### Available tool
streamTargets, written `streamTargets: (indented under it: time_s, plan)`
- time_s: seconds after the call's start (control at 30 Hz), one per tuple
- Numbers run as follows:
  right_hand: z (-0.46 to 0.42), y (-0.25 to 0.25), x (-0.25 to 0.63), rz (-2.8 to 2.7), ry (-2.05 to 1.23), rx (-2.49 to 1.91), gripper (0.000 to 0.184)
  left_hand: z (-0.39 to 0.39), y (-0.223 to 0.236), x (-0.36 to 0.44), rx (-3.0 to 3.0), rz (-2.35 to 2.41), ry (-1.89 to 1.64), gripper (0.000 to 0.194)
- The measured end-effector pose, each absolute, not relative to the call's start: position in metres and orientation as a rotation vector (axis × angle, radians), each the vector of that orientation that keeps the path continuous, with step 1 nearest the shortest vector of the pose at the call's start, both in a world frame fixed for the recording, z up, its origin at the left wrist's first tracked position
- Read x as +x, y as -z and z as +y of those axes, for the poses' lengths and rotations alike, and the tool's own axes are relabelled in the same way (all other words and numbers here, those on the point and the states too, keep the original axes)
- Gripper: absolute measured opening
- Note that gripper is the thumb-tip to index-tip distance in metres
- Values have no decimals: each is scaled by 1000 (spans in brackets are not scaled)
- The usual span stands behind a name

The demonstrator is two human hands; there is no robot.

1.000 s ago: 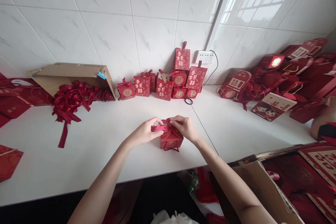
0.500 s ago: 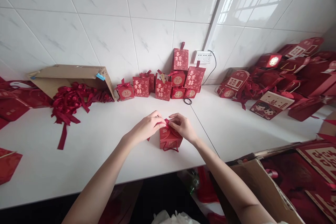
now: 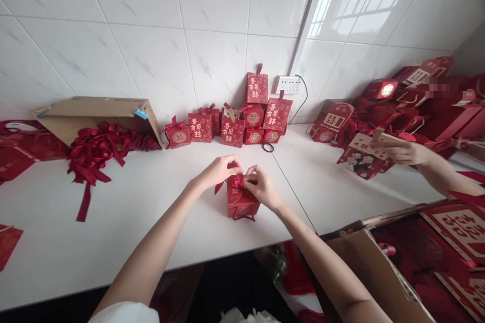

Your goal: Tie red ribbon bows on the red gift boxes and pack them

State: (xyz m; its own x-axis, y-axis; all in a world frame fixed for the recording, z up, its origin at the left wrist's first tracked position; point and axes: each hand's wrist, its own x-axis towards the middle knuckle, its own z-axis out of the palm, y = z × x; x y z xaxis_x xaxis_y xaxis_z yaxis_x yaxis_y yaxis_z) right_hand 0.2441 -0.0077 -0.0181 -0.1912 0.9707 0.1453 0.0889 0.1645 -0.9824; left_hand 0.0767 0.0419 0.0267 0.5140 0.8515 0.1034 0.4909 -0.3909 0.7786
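Observation:
A small red gift box (image 3: 243,207) with a cord handle sits on the white table in front of me. A red ribbon (image 3: 238,181) is gathered in a knot or bow on its top, and one tail hangs out to the left. My left hand (image 3: 222,170) is closed in a pinch at the ribbon's upper left, its fingertips partly overlapping. From the right, my right hand (image 3: 261,186) pinches the ribbon between thumb and forefinger, close against the box top.
Several finished red boxes (image 3: 232,131) stand along the tiled wall. A cardboard box (image 3: 94,103) spills red ribbons (image 3: 89,156) at left. Right, a co-worker's hand (image 3: 403,153) holds a card-topped box (image 3: 364,159) before piled boxes (image 3: 401,106). An open carton (image 3: 373,252) stands front right.
My left hand has lifted slightly off the knot, and more of the ribbon shows. A co-worker's hand has come in from the right and taken hold of the picture box there.

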Motion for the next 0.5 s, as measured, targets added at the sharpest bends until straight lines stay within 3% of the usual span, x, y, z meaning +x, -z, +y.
streamTargets:
  time_s: [0.2,0.5]
  plan:
    - [-16,13,244,-1474,-1051,-1188,22,32,3,76,2048,1090,-747,16]
    - [-23,5,245,-1480,-882,-1317,10,3,11,77,2067,1133,-867,15]
